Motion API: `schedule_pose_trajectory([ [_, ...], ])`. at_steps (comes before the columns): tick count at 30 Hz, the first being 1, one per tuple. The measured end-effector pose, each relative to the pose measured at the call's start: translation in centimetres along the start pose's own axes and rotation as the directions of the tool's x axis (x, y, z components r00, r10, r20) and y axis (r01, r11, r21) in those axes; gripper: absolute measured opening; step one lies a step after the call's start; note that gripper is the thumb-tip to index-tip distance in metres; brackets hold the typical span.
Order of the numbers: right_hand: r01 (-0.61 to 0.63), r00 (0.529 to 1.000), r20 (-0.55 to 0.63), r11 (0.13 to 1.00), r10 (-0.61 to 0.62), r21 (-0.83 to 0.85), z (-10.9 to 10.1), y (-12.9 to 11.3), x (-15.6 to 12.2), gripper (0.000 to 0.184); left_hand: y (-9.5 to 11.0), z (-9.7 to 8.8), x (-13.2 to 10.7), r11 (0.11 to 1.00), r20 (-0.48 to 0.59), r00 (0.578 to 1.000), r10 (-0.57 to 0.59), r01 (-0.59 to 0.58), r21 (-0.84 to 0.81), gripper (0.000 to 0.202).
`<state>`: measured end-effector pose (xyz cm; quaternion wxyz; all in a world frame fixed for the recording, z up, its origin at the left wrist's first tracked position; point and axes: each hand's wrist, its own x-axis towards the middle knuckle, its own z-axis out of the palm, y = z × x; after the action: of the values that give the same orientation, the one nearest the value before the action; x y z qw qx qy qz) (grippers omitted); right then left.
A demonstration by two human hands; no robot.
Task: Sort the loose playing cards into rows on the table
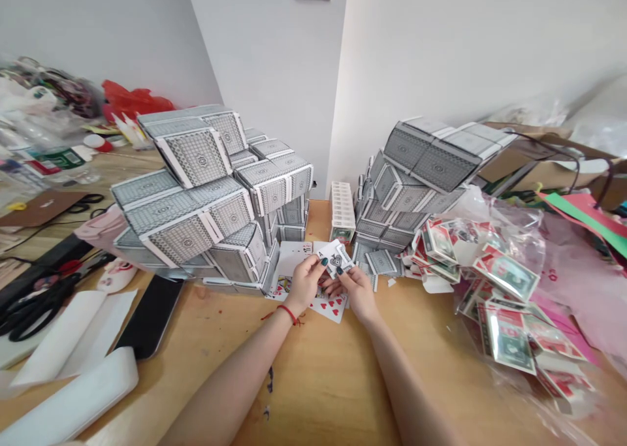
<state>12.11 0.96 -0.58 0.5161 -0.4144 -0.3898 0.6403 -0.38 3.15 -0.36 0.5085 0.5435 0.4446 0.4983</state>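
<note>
Both my hands meet at the middle of the wooden table [323,381]. My left hand [304,283], with a red string at the wrist, and my right hand [356,291] pinch a small stack of playing cards [335,258] with an ace of spades on top. Under my hands lie loose face-up cards [333,307], some with red hearts. A tall pile of grey patterned card boxes [206,191] stands at the left of my hands, and a second grey pile [416,172] at the right.
A clear bag of red-and-green card packs [504,289] lies at the right. Black scissors [29,305], a dark tablet [149,315] and white paper strips [73,367] lie at the left. A wall corner stands behind the piles. Clutter fills the far left and right.
</note>
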Motion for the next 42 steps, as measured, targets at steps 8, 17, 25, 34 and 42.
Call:
schedule_pose_trajectory([
  [8, -0.048, 0.998, 0.040, 0.998, 0.050, -0.044, 0.1, -0.4, -0.3, 0.029, -0.3, -0.3, 0.2, 0.999, -0.041, 0.999, 0.025, -0.024, 0.025, 0.020],
  [17, -0.015, 0.998, 0.063, 0.984, 0.026, -0.176, 0.4, -0.2, -0.6, 0.028, -0.8, -1.0, 0.5, 1.000, -0.082, 0.997, -0.007, 0.008, 0.018, 0.025],
  [25, 0.079, 0.993, -0.070, 0.973, -0.096, -0.217, 0.2, 0.1, -0.6, 0.029, -0.5, -1.1, 0.4, 0.973, -0.020, 0.999, 0.041, -0.035, 0.227, 0.029],
  [34, 0.189, 0.961, -0.164, 0.960, -0.224, -0.206, -0.3, -0.2, -0.2, 0.021, -0.3, -0.7, 0.2, 0.937, 0.064, 0.993, 0.094, -0.110, 0.332, 0.025],
  [42, 0.110, 0.978, -0.159, 0.984, -0.132, -0.141, -0.3, -0.5, -0.3, 0.023, 0.0, -0.8, -0.1, 0.926, 0.075, 0.991, 0.115, -0.134, 0.352, 0.026],
])
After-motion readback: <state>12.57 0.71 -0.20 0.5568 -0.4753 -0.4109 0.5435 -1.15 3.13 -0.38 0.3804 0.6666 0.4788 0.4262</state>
